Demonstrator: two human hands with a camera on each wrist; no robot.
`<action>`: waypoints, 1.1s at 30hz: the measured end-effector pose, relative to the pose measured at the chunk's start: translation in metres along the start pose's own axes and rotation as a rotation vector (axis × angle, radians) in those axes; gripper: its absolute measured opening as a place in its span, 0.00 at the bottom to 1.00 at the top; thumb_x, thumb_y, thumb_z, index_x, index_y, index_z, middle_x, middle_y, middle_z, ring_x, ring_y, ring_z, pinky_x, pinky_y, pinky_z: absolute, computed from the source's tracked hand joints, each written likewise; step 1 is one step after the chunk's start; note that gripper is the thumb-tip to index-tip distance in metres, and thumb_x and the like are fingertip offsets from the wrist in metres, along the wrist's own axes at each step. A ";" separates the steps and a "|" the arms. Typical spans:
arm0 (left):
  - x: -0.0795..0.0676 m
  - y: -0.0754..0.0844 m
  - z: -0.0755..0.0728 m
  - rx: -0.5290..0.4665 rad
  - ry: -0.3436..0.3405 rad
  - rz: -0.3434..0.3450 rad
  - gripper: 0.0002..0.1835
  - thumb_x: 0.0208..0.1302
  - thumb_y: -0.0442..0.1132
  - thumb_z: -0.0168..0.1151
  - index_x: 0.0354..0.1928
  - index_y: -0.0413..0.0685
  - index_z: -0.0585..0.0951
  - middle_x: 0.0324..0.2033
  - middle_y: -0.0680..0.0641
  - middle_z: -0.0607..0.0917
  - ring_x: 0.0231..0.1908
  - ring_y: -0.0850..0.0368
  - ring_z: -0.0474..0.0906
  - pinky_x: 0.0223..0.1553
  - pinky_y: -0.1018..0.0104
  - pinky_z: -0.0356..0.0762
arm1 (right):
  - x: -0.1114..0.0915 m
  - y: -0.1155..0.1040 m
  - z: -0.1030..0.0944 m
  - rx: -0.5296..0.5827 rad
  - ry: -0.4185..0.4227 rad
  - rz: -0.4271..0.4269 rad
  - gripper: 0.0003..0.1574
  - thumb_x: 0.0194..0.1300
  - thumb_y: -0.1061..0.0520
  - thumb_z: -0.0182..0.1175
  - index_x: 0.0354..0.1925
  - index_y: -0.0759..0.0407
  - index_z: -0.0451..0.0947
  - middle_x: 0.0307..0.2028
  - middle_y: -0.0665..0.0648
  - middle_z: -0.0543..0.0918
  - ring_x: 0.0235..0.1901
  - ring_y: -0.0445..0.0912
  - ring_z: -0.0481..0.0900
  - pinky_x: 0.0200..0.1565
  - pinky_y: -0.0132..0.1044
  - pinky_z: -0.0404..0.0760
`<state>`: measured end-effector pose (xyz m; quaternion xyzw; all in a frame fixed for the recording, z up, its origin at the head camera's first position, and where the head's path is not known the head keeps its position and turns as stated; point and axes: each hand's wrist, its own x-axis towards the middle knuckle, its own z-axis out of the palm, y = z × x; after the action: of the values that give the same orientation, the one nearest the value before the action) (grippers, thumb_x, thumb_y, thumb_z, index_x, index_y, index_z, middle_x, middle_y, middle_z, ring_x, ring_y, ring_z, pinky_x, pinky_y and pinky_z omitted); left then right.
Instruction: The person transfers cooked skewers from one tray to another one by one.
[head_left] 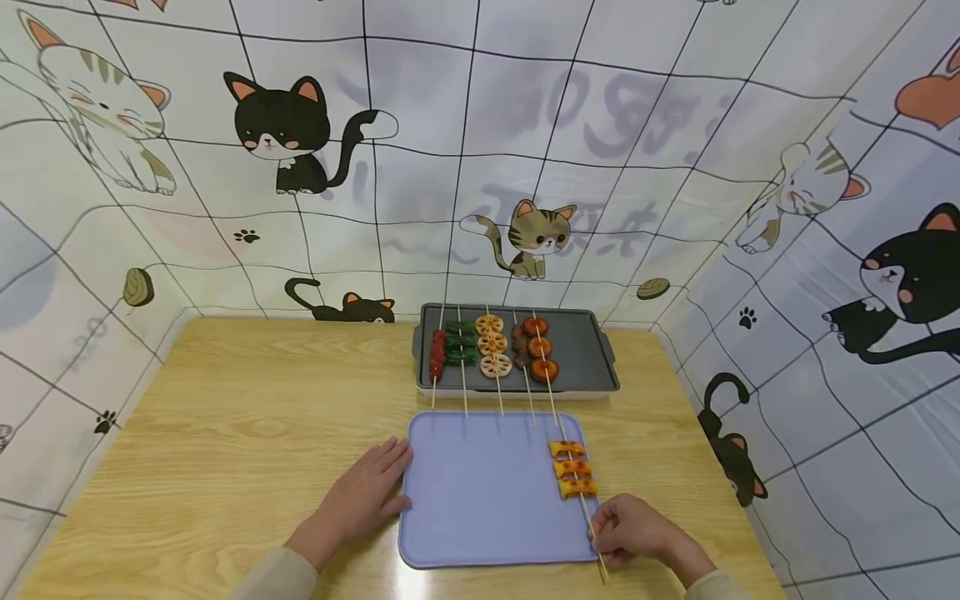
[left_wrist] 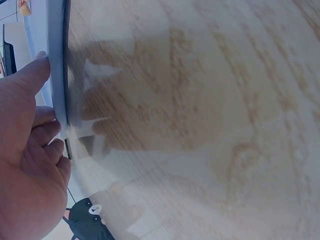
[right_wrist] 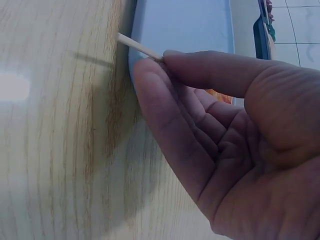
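Observation:
My right hand (head_left: 633,527) pinches the bare stick end of a skewer (head_left: 574,468) between thumb and index finger. Three yellow pieces with orange-brown marks are threaded on it, lying over the right side of a lavender tray (head_left: 487,500). In the right wrist view the stick's tip (right_wrist: 137,47) pokes out past the fingertips, near the tray's corner. On the opposite side, my left hand (head_left: 367,492) rests against the tray's left edge, fingers extended. The left wrist view shows the thumb at the tray's rim (left_wrist: 57,65) and the other fingers beside it.
Behind the tray stands a dark griddle (head_left: 581,346) holding several skewers: red pieces (head_left: 437,354), green pieces (head_left: 461,342), lotus root slices (head_left: 492,343), brown pieces (head_left: 521,346) and round orange-brown slices (head_left: 540,347). Their sticks point toward the tray. A cat-print cloth (head_left: 420,183) surrounds the wooden table (head_left: 262,417).

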<state>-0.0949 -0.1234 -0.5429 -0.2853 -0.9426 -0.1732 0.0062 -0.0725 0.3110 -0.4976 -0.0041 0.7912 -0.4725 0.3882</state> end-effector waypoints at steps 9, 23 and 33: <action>0.000 0.002 0.001 0.002 -0.012 -0.001 0.38 0.62 0.53 0.65 0.68 0.37 0.69 0.69 0.40 0.70 0.70 0.41 0.63 0.73 0.48 0.63 | 0.001 0.001 0.007 0.011 0.018 -0.023 0.05 0.60 0.66 0.60 0.30 0.70 0.77 0.18 0.50 0.79 0.18 0.37 0.79 0.21 0.27 0.83; 0.000 0.004 -0.003 -0.005 -0.021 -0.013 0.38 0.62 0.53 0.64 0.68 0.37 0.69 0.69 0.40 0.70 0.71 0.41 0.63 0.73 0.48 0.62 | 0.007 0.000 0.006 -0.020 0.021 -0.010 0.05 0.60 0.66 0.62 0.29 0.68 0.78 0.16 0.49 0.79 0.17 0.37 0.79 0.21 0.29 0.84; 0.000 0.003 -0.001 0.007 -0.012 -0.013 0.38 0.62 0.53 0.64 0.67 0.37 0.69 0.69 0.40 0.70 0.71 0.42 0.63 0.73 0.48 0.63 | 0.008 -0.002 0.007 -0.020 0.023 0.000 0.05 0.60 0.66 0.63 0.28 0.68 0.78 0.16 0.49 0.79 0.18 0.37 0.80 0.22 0.29 0.84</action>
<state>-0.0933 -0.1215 -0.5413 -0.2804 -0.9450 -0.1683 0.0004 -0.0750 0.3015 -0.5029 -0.0024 0.8004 -0.4645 0.3789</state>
